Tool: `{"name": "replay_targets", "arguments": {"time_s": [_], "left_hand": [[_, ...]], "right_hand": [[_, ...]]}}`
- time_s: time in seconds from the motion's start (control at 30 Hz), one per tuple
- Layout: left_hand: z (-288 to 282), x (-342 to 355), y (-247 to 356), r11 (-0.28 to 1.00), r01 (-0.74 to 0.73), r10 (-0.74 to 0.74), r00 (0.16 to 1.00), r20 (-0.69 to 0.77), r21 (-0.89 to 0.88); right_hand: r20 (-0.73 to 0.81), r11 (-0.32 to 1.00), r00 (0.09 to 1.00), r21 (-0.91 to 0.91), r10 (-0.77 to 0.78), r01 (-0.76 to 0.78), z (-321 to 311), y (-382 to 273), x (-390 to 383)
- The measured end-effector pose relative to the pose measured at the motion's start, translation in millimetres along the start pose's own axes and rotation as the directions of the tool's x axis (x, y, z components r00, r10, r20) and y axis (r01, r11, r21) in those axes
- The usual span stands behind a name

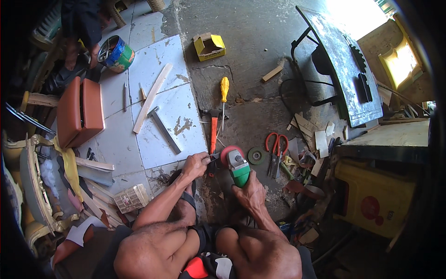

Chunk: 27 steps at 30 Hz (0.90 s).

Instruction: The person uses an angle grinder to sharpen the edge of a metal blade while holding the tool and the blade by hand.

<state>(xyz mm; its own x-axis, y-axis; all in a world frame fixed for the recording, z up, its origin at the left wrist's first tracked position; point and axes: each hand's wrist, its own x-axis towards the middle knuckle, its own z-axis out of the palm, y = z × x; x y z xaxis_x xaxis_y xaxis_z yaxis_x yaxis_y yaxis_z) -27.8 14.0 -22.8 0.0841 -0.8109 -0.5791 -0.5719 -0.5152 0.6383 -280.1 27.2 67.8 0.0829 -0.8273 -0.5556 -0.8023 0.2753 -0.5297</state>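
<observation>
1. Under me the floor changes: white tiles (176, 101) to my 10 o'clock, worn grey concrete (260, 58) to my 1 o'clock.
2. I judge the work to be under way: the small dark piece (214, 157) is up at the red disc (227, 151), not set down. How much of it is done and how much is left, I cannot tell; its edge is too small to read.
3. The piece sits at 9 o'clock from the disc; whether they touch is unclear. It looks narrow and dull, partly hidden in my grip.
4. My left hand (196, 166) is closed, fingers pinching that piece. My right hand (251, 193) wraps around the green angle grinder (240, 173), its head pointing to 11 o'clock.
5. A hammer (214, 132) and a yellow-handled screwdriver (224, 90) lie at 11 o'clock from the grinder; a loose dark disc (251, 157) and red-handled scissors (278, 146) lie at 2 o'clock. None of these 4 is in my hands.
</observation>
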Motion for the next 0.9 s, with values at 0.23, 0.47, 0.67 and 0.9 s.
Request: {"name": "replay_targets", "arguments": {"time_s": [0.23, 0.47, 0.67, 0.9], "left_hand": [[1.9, 1.1, -5.0, 0.999, -0.015, 0.015, 1.000, -0.002, -0.028], [-0.7, 1.3, 0.2, 1.000, -0.003, 0.003, 1.000, 0.004, 0.014], [0.9, 0.9, -0.8, 1.000, 0.009, -0.009, 1.000, -0.004, 0.024], [1.6, 0.4, -0.4, 1.000, -0.020, 0.020, 1.000, -0.012, 0.012]], "right_hand": [[0.024, 1.000, 1.000, -0.022, -0.002, 0.003, 2.6, 11.2, -11.6], [0.003, 1.000, 1.000, -0.001, 0.017, -0.017, 0.0, 3.6, 0.3], [-0.015, 1.000, 0.999, -0.004, -0.031, 0.031, 3.0, 11.2, -10.0], [0.006, 1.000, 1.000, 0.000, 0.022, -0.022, 1.6, 4.8, -0.9]]}}
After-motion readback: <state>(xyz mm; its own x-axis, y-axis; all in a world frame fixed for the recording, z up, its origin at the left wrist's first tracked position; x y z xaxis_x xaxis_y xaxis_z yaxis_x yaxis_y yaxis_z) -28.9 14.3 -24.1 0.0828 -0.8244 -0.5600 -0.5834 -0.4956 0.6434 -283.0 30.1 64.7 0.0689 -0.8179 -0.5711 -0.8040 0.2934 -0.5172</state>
